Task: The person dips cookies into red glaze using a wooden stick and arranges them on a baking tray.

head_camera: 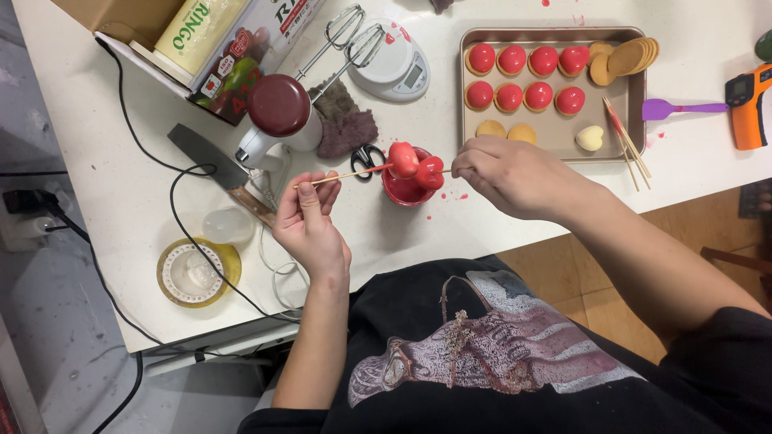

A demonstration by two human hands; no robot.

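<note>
Bare counter [418, 233] lies open just below both sets of fingers, toward the body. Between the left fingers [310, 193] and right fingers [470, 165] the red cup [406, 189] and scissors [367, 157] block the way. Beyond the left fingers stands the mixer [277, 120]; beside them, a knife [217, 169]. Past the right fingers, the tray [555, 128].

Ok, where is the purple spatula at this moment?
In the head view the purple spatula lies on the white table at upper right, between the baking tray and the orange handheld thermometer.
</note>
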